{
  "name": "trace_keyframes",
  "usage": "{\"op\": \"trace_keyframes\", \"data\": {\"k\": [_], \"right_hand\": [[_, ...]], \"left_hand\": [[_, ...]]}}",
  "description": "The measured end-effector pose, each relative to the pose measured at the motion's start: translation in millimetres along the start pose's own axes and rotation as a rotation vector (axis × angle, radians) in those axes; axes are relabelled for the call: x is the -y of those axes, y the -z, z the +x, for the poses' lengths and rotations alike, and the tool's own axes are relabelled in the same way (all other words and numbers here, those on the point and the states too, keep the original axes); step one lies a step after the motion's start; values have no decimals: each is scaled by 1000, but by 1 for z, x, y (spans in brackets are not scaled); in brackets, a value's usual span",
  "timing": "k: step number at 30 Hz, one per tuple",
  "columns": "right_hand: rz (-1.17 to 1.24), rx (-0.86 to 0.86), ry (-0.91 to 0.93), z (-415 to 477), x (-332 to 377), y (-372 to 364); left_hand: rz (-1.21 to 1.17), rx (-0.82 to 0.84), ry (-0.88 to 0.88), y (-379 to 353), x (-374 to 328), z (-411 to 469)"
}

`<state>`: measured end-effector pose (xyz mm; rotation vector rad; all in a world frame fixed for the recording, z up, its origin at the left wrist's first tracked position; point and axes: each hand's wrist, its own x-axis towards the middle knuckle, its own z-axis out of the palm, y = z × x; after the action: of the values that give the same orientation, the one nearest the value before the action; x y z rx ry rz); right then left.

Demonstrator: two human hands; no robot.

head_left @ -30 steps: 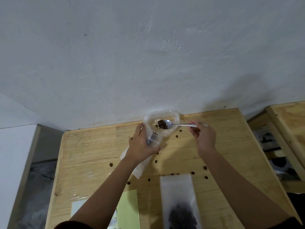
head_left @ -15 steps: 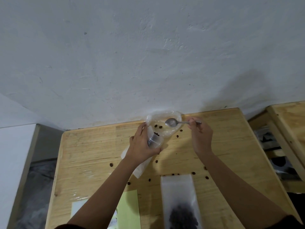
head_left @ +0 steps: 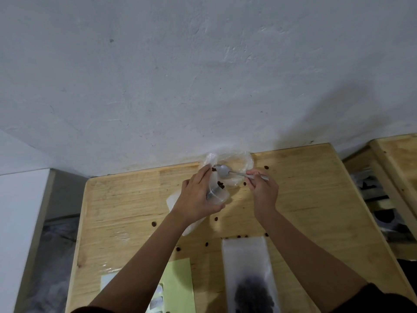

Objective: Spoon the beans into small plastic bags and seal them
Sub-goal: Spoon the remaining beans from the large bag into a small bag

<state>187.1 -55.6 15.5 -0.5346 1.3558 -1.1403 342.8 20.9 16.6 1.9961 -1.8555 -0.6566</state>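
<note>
My left hand (head_left: 198, 197) grips a small clear plastic bag (head_left: 216, 195) near its mouth and holds it tilted above the wooden table (head_left: 126, 213). My right hand (head_left: 262, 190) pinches the handle of a metal spoon (head_left: 228, 172). The spoon's bowl is turned over at the bag's mouth, in front of a larger clear bag (head_left: 239, 162) that lies open by the wall. A few dark beans (head_left: 220, 184) sit inside the small bag's opening. A long frosted bag (head_left: 248, 269) with a heap of dark beans in it lies flat near the front edge.
Loose beans (head_left: 154, 223) are scattered over the tabletop around both hands. A pale green sheet (head_left: 180, 288) lies at the front left. A wooden frame (head_left: 394, 177) with dark items stands to the right. A white wall rises directly behind the table.
The spoon, loaded with beans a second ago, has moved left to the small bag's mouth and tipped over; its bowl now shows empty and beans lie in the bag.
</note>
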Motion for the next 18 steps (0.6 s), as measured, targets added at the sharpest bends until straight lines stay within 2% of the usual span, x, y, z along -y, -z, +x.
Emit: {"op": "trace_keyframes", "data": {"k": [5, 11, 18], "right_hand": [[1, 68, -74, -1, 1, -4], [48, 42, -216, 3, 4, -5], [86, 7, -229, 4, 11, -5]], "left_hand": [[4, 2, -43, 0, -4, -1], [-15, 2, -44, 1, -6, -2], [-38, -48, 100, 2, 7, -2]]}}
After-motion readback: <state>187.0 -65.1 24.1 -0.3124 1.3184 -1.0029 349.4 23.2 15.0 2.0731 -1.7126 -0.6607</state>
